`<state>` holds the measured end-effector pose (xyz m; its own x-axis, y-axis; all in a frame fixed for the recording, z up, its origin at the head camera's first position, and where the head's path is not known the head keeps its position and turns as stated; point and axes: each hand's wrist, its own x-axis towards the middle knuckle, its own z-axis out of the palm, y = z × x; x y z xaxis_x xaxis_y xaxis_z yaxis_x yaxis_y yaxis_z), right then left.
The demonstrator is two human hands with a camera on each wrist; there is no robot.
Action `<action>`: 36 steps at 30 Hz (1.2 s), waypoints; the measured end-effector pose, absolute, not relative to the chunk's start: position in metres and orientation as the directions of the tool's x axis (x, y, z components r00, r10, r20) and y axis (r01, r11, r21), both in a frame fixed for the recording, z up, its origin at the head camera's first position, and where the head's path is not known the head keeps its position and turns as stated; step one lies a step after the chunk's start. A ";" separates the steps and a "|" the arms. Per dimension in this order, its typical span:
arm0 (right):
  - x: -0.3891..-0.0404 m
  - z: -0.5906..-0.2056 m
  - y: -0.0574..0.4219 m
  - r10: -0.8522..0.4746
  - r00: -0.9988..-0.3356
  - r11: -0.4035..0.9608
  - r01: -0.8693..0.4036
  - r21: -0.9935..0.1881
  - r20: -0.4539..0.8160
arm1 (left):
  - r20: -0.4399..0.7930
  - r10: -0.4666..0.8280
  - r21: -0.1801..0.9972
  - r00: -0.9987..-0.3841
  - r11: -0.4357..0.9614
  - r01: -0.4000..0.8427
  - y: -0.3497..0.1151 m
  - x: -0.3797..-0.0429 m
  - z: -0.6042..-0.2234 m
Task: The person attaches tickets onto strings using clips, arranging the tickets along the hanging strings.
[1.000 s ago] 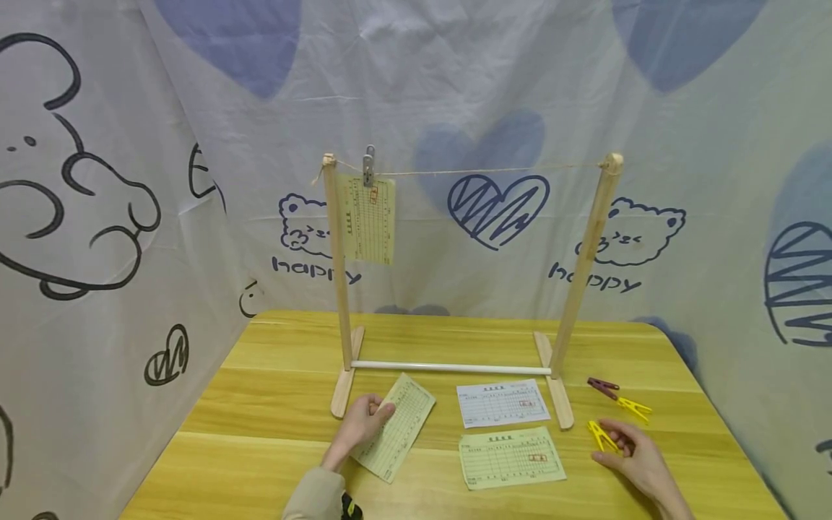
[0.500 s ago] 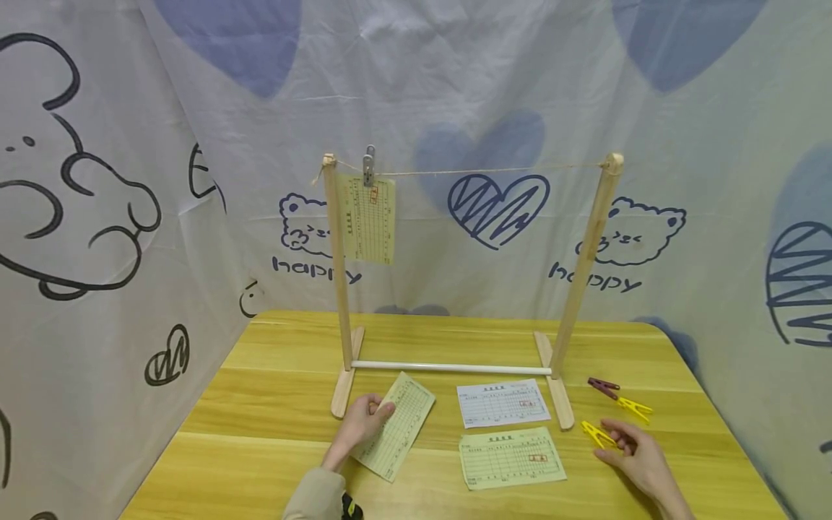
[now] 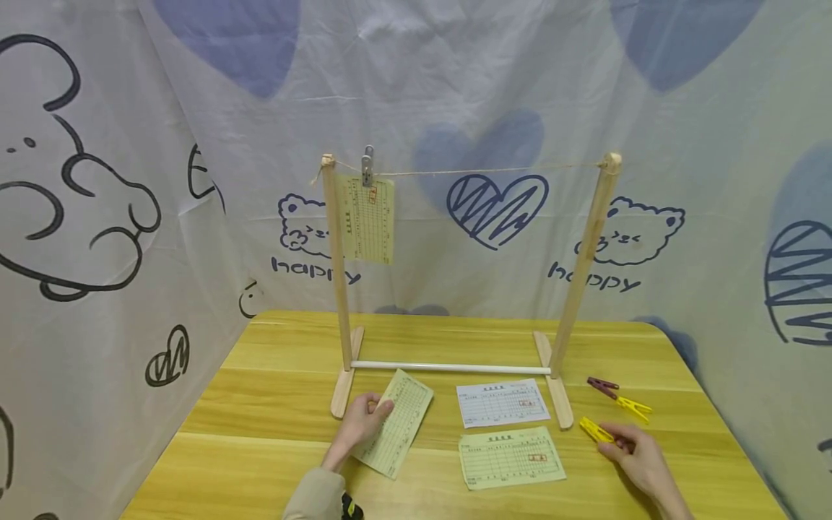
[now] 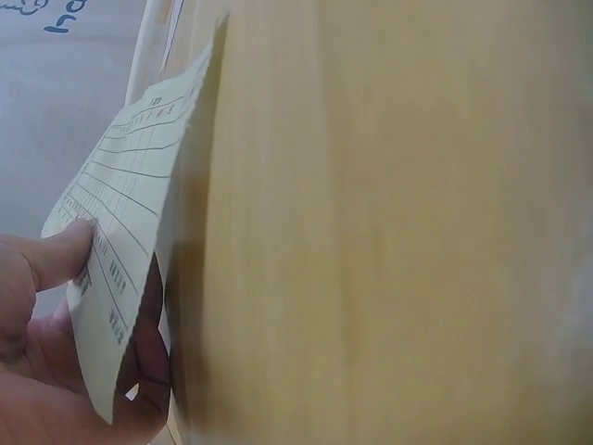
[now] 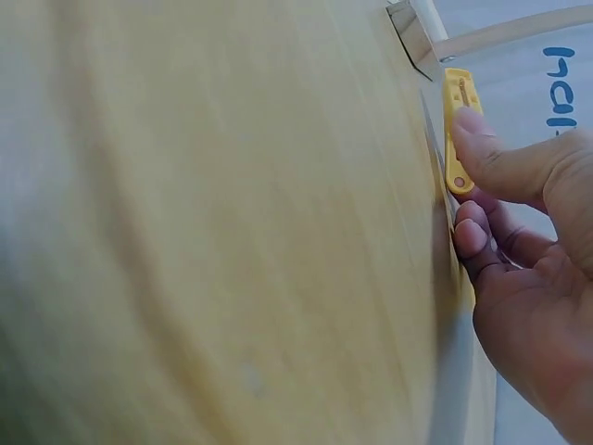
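Note:
My left hand (image 3: 362, 425) pinches a yellowish paper form (image 3: 403, 426), its thumb on the printed face and its fingers behind. In the left wrist view the form (image 4: 130, 195) stands tilted close over the table. At the right, my right hand (image 3: 640, 458) pinches a yellow clothespin (image 3: 595, 430) between thumb and fingers. The right wrist view has the thumb lying across this clothespin (image 5: 458, 139). Between the hands lie a white form (image 3: 503, 403) and a second yellowish form (image 3: 512, 458), both flat, with red stamp marks.
A wooden frame (image 3: 588, 260) with a string (image 3: 481, 172) stands behind the papers. From the string a yellowish form (image 3: 373, 224) hangs by a metal-looking clip (image 3: 367, 167). A dark red clothespin (image 3: 603, 388) and another yellow clothespin (image 3: 634, 409) lie at the right. Printed cloth surrounds the table.
The yellow clothespin in my right hand has turned, and its legs now look closer together. My left hand has raised the form slightly.

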<state>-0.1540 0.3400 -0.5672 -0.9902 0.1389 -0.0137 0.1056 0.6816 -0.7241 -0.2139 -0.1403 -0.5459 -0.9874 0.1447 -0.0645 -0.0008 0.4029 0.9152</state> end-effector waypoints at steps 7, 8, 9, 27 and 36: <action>-0.155 -0.571 0.338 0.112 -0.984 0.703 -0.019 -0.711 0.136 | -0.050 0.123 0.930 -0.991 0.367 -0.001 -0.140 -0.215 -0.548; -0.155 -0.571 0.338 0.107 -0.983 0.702 -0.033 -0.711 0.152 | -0.046 0.119 0.932 -0.992 0.363 0.000 -0.140 -0.215 -0.548; -0.155 -0.571 0.337 0.104 -0.981 0.702 -0.045 -0.710 0.165 | -0.047 0.114 0.934 -0.992 0.356 -0.003 -0.139 -0.215 -0.548; -0.156 -0.565 0.331 0.174 -0.967 0.575 -0.054 -0.816 0.187 | 0.009 0.037 0.973 -0.999 0.229 0.017 -0.135 -0.217 -0.547; -0.157 -0.554 0.321 0.279 -0.957 0.374 0.036 -0.927 0.075 | 0.023 -0.021 0.983 -1.000 0.182 0.019 -0.132 -0.219 -0.546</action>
<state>-0.1571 0.3209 -0.5537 -0.9573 0.2792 0.0751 0.0363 0.3736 -0.9269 -0.2192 -0.1317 -0.5457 -0.9995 -0.0208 0.0234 0.0193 0.1816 0.9832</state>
